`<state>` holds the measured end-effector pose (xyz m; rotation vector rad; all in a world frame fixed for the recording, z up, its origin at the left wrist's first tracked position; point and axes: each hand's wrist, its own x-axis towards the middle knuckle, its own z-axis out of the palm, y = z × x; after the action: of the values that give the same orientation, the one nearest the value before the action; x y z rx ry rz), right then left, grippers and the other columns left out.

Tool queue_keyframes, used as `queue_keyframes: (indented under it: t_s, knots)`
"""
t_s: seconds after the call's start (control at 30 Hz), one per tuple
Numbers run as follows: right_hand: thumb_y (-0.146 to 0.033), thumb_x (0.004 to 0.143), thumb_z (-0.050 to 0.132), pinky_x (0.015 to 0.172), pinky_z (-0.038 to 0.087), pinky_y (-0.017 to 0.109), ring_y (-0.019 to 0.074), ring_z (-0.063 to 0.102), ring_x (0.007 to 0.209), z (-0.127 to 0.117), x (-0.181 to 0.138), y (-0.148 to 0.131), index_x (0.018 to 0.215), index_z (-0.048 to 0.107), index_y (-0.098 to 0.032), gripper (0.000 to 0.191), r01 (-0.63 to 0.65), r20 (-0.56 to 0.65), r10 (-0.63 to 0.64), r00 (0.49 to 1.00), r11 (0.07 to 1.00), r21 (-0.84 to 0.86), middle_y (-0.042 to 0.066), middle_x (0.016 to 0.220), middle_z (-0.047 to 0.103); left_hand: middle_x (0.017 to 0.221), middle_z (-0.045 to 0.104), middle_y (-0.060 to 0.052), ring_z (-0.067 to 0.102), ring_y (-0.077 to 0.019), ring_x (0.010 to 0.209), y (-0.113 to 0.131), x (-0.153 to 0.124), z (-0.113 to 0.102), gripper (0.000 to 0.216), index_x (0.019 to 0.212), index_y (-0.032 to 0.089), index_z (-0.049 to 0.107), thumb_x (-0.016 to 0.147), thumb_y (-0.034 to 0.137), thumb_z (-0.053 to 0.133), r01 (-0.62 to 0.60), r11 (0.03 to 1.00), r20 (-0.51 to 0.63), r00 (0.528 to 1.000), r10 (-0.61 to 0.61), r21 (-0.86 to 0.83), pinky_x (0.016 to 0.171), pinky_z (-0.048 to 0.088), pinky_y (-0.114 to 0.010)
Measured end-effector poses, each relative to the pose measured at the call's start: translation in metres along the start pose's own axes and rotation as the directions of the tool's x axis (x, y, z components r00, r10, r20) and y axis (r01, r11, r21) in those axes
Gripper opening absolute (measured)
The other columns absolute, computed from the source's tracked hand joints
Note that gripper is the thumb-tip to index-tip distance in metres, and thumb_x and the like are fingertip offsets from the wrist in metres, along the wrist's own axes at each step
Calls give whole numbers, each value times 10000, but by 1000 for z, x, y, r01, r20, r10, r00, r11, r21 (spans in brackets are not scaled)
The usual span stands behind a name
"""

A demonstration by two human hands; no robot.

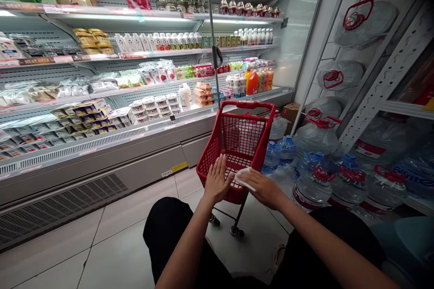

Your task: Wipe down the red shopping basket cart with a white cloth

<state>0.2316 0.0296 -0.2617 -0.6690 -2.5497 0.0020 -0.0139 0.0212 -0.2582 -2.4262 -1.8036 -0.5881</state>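
Note:
My left hand point(217, 183) is stretched out flat in front of the red shopping cart point(269, 119), fingers straight and nothing in it. To its right, my right hand point(263, 186) holds a folded white tissue point(247, 184) under its fingers. Part of the tissue sticks out past the fingertips on the side toward my left hand. Both hands hover before the cart's near side and hide part of its lattice basket. No goods show in the visible part of the basket.
An open dairy fridge point(145, 133) with several stocked shelves runs along the left and back. A glass door edge with a dark handle point(217, 56) rises behind the cart. Large water jugs point(312, 189) and a white rack point(369, 113) stand on the right. My knees frame the tiled floor point(118, 248).

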Motion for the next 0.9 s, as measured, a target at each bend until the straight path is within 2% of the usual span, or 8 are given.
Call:
queue_keyframes:
  t_s: [0.13,0.23,0.3,0.43,0.53,0.63,0.73,0.9]
  knots:
    - [-216,1053,396,1250,352,560,225,592,1321,0,11,20,1451,596,-254,447,-105,-50,103,993,993,-51,76,1341,698,1748,158,-59,122,-183,1614,-9,4,2,716,1686,224,-21,1092,560,196,14,1000,6,1000,-14,-24,1309,186,-426]
    - [-197,1037,411,1253,332,581,242,603,1287,8,16,4,1380,649,-234,419,-85,-56,84,995,996,-23,91,1290,713,1748,156,-56,134,-191,1612,-18,7,4,704,1688,220,-3,1093,544,188,71,997,-9,997,-72,-19,1311,182,-422]
    - [-174,1007,435,1253,336,566,247,573,1328,15,18,-17,1432,612,-231,464,-29,-32,29,999,999,19,96,1345,692,1747,160,-60,130,-201,1613,-25,8,3,705,1689,210,10,1092,542,185,116,993,-24,993,-116,-7,1316,163,-431]
    - [-119,940,435,1284,297,489,215,413,1494,24,21,-41,1626,361,-230,700,61,27,-62,998,998,24,61,1579,525,1754,118,-60,78,-204,1621,-45,8,-2,714,1687,200,-9,1089,553,155,152,988,-41,988,-152,1,1324,94,-471]
    - [-80,943,392,1302,248,466,182,353,1536,20,21,-19,1667,235,-258,762,27,14,-26,1000,997,-79,20,1646,436,1757,86,-52,71,-208,1622,-62,9,-11,722,1688,218,0,1083,576,160,204,978,-34,979,-203,33,1323,47,-498]
    - [-142,1017,372,1284,285,465,188,401,1514,12,19,19,1670,209,-290,689,-137,-75,125,989,975,-177,10,1629,459,1756,78,-47,90,-231,1621,-70,11,-18,739,1688,244,8,1073,607,198,284,955,-37,959,-282,85,1313,-7,-553]
    - [-230,1063,374,1276,299,477,207,418,1505,11,21,34,1674,184,-294,643,-193,-113,172,979,957,-215,9,1623,469,1751,96,-60,120,-257,1618,-55,10,-15,786,1683,233,-42,1062,635,226,281,954,-63,959,-275,106,1308,10,-593]
    - [-201,1047,388,1291,267,492,210,365,1534,30,33,-7,1682,117,-252,693,-69,-81,54,995,978,-197,29,1653,419,1742,170,-20,192,-215,1606,-6,-2,-3,787,1673,265,-95,1069,603,280,77,987,-181,982,-51,139,1330,111,-486]
